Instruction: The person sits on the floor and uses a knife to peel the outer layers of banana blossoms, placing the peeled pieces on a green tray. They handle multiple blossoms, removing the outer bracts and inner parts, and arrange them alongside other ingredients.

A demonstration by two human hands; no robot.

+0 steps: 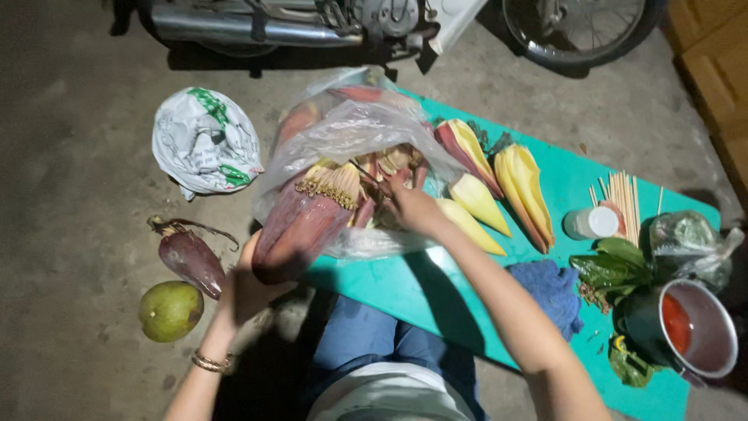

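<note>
In the middle of the frame, the left hand [248, 292] holds a big purple banana flower [300, 226]; the right hand [411, 206] pinches its small yellow buds [333, 183].

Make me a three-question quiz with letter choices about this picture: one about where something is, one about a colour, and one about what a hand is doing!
1. Where is the round green fruit?
A. On the floor by the left hand
B. In the metal pot
C. On the blue cloth

2. What colour is the mat?
A. Red
B. Teal green
C. Black

3. What is the left hand doing?
A. Resting flat on the floor
B. Holding the big purple banana flower
C. Holding the skewers

Answers:
1. A, it lies on the bare floor beside that wrist.
2. B, the mat under the yellow petals is teal.
3. B, the hand cups the flower's lower end, while the right hand reaches into the plastic bag.
</note>
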